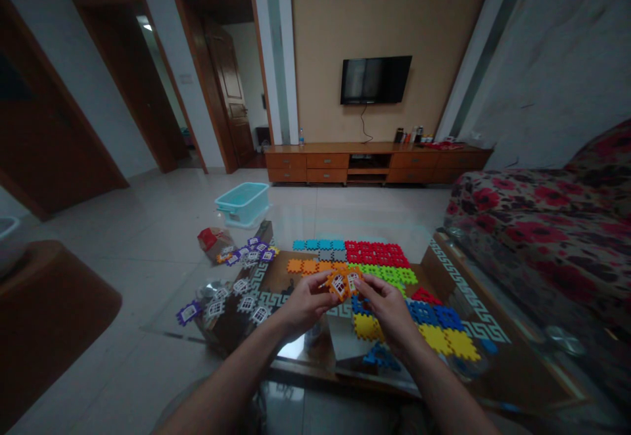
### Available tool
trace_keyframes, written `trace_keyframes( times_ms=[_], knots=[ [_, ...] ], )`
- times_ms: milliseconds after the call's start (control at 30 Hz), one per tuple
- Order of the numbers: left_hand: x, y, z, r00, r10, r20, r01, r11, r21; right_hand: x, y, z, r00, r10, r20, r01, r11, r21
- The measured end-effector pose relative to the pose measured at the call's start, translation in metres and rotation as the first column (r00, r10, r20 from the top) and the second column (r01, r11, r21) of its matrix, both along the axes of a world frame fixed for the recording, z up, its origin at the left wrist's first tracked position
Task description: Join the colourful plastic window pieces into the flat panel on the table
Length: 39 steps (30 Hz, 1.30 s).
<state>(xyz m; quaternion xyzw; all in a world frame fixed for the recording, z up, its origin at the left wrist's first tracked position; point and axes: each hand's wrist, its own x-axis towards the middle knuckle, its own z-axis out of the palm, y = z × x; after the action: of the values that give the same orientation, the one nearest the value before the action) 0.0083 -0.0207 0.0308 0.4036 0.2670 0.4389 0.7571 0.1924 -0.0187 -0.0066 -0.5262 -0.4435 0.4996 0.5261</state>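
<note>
Above the glass coffee table, my left hand (309,300) pinches an orange interlocking tile (338,284) with a white window insert. My right hand (387,302) has its fingers closed on a second orange window tile (353,280), edge to edge with the first. Whether the two are locked together I cannot tell. Behind them lie orange tiles (309,266), light blue tiles (318,245), red tiles (373,251) and lime green tiles (401,274). Blue tiles (447,317) and yellow tiles (461,343) spread around my right forearm, which partly covers them.
Loose white window pieces (246,303) and purple window tiles (188,313) lie on the table's left side. A red and brown bag (213,239) and a turquoise plastic tub (243,205) stand beyond. A floral sofa (537,211) is at the right, a TV cabinet (328,160) at the back.
</note>
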Motion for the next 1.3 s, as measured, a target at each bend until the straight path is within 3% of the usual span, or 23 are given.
trace_keyframes(
  times_ms=[333,500,767,900,1033,1133,1300],
  knots=[
    [0.001,-0.003,0.002,0.995,-0.094,-0.009,0.095,0.992,0.084,-0.005,-0.003,0.007,0.999,0.034,-0.024,-0.034,0.999,0.015],
    [0.002,-0.004,0.003,0.999,-0.033,-0.018,0.035,0.995,0.096,-0.007,-0.005,0.011,0.998,0.067,0.019,-0.068,0.997,0.022],
    [0.001,0.0,-0.004,1.0,-0.009,0.009,0.01,1.0,-0.013,-0.006,-0.004,0.006,0.989,0.127,0.081,-0.13,0.991,0.035],
    [0.001,0.005,-0.013,0.998,0.033,0.05,-0.027,0.992,-0.122,-0.004,-0.007,0.011,0.979,0.081,0.185,-0.112,0.98,0.163],
    [-0.002,0.007,-0.017,0.999,0.035,0.041,-0.025,0.974,-0.227,-0.003,-0.014,0.018,0.909,0.068,0.41,-0.211,0.926,0.313],
    [-0.004,0.008,-0.018,0.999,-0.035,-0.003,0.033,0.973,-0.229,-0.003,-0.016,0.019,0.852,0.046,0.522,-0.28,0.882,0.379],
    [-0.005,0.009,-0.02,0.992,-0.122,-0.029,0.114,0.973,-0.199,-0.004,-0.013,0.012,0.817,0.011,0.576,-0.317,0.844,0.433]
  ],
)
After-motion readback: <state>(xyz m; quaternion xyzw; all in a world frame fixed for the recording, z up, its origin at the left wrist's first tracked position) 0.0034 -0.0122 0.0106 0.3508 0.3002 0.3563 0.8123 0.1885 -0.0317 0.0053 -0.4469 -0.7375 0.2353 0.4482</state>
